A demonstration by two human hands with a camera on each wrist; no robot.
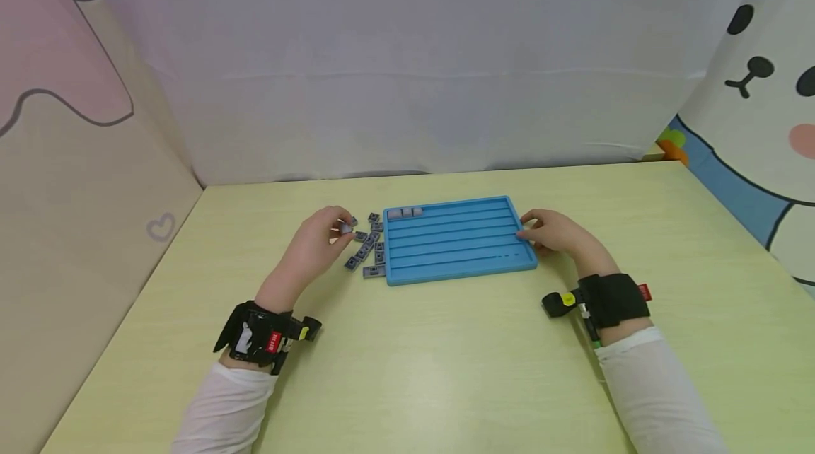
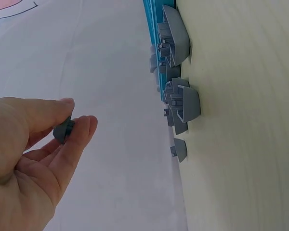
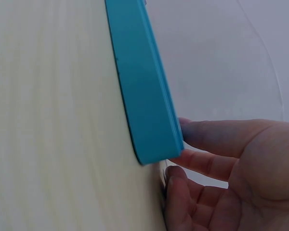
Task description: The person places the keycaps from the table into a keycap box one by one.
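A blue grooved tray (image 1: 458, 256) lies flat on the pale yellow table, with three grey tiles (image 1: 405, 213) in its top-left groove. Several loose grey tiles (image 1: 369, 245) lie scattered just off the tray's left edge. My left hand (image 1: 318, 242) hovers over them and pinches one grey tile (image 2: 63, 130) between thumb and forefinger. That pile (image 2: 180, 101) shows in the left wrist view against the tray's edge (image 2: 149, 14). My right hand (image 1: 554, 231) rests at the tray's right edge, fingers touching the rim. The right wrist view shows the fingertips (image 3: 197, 132) against the tray's corner (image 3: 149, 120).
The table (image 1: 446, 369) is walled by a white curtain (image 1: 407, 58) at the back, a beige-pink panel (image 1: 70, 157) on the left and a cartoon-printed cloth (image 1: 758, 121) on the right. Both wrists wear black camera straps.
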